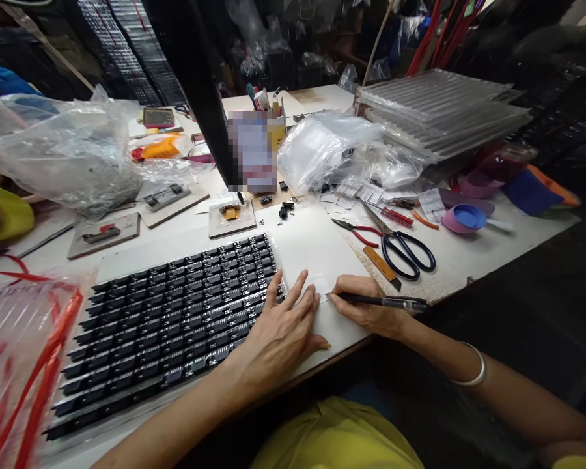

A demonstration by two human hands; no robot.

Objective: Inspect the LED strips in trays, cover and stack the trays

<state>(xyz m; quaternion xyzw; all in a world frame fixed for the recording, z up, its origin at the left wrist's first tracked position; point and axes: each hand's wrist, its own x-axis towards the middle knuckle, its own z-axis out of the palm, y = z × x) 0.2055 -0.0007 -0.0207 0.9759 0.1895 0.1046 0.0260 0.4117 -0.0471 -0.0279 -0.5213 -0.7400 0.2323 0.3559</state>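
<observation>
My left hand lies flat with its fingers spread, its fingertips on a small white paper slip near the table's front edge. In my right hand is a black pen, its tip at the slip's right side. What is written there is too small to read. Left of my left hand, a clear tray holds rows of small black connector-like parts; my left wrist crosses its lower right corner.
Large scissors, red-handled pliers and a yellow cutter knife lie right of the hands. Behind are a wooden jig, loose black parts and plastic bags. Stacked clear trays stand back right; a black arm hangs overhead.
</observation>
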